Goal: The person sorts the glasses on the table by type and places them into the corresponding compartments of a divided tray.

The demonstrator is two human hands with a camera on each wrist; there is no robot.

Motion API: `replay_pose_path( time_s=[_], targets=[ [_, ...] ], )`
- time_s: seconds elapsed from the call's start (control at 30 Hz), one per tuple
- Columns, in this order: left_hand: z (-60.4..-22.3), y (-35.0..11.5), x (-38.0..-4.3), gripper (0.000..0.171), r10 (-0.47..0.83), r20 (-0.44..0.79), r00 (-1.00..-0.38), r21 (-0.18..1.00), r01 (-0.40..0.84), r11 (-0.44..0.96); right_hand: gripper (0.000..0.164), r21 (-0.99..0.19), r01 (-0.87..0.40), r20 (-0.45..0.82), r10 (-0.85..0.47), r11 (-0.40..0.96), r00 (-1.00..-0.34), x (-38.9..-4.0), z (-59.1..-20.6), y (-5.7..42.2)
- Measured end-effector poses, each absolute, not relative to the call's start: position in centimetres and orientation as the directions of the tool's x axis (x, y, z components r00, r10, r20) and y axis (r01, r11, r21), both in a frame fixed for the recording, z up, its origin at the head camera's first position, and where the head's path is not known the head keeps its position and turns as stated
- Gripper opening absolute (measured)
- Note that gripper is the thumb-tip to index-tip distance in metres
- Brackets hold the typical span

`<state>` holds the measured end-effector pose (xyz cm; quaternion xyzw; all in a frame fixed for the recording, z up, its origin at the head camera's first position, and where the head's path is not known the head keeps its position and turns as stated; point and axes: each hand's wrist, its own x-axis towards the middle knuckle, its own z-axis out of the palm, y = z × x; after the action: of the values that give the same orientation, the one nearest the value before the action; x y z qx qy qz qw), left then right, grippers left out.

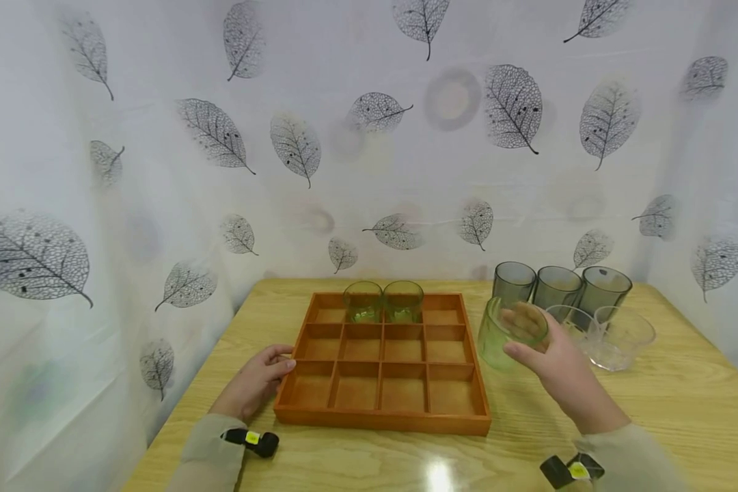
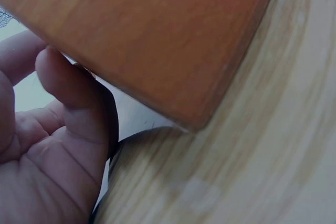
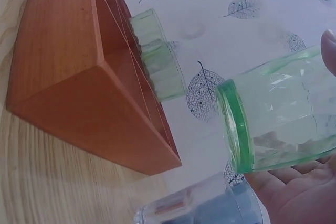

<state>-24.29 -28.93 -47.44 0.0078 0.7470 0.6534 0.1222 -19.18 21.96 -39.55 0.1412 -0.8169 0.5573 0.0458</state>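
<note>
We see the pale green, clear-walled glass [image 1: 498, 342] in the right hand [image 1: 556, 362], mouth up — the thumb lies on its near side, the fingers bend round the far side, and the hand is spread only as wide as the glass. We find it raised off the counter [image 1: 320, 458], just right of the orange-brown wooden tray [image 1: 381, 419], whose right wall stands between it and the compartments.

Our left hand [image 1: 252, 383] has nothing enclosed in its grasp: its fingers are loosely extended, touching the tray's left side near the front.

We count three rows of four compartments in the tray; two matching green tumblers [image 1: 364, 301] stand in the middle two of the far row. Beyond the held glass we see three dark grey glass tumblers [image 1: 514, 281] close together, with two clear, flared cups [image 1: 621, 342] nearer — one partly hidden behind the right hand. A white leaf-print curtain [image 1: 344, 55] hangs behind.
</note>
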Motion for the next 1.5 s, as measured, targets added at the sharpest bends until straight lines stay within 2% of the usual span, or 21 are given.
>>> replay_pose_path(
  time_s=[0.37,0.73,1.03,1.3,1.5],
  targets=[
    [-47.3,-29.0,-24.3,0.053,0.181,-0.174,-0.968,0.979,-0.151,0.135,0.081,-0.927,-0.253,0.208,-0.179,0.278,-0.962,-21.5,-38.8,19.9],
    [-47.3,-29.0,-24.3,0.052,0.189,-0.181,-0.965,0.978,-0.156,0.139,0.092,-0.92,-0.221,0.191,-0.121,0.324,-0.974,-24.0,-38.8,18.5],
    [-47.2,-29.0,-24.3,0.053,0.199,-0.175,-0.964,0.98,-0.15,0.133,0.095,-0.939,-0.222,0.201,-0.108,0.262,-0.974,-26.6,-38.8,17.0],
    [-47.5,-29.1,-24.4,0.052,0.187,-0.181,-0.966,0.977,-0.155,0.144,0.107,-0.948,-0.184,0.176,-0.056,0.259,-0.983,-29.0,-39.6,15.6],
    [-47.6,-29.2,-24.5,0.053,0.181,-0.184,-0.966,0.976,-0.158,0.148,0.103,-0.951,-0.174,0.175,-0.017,0.255,-0.984,-30.6,-40.4,14.8]
  ],
)
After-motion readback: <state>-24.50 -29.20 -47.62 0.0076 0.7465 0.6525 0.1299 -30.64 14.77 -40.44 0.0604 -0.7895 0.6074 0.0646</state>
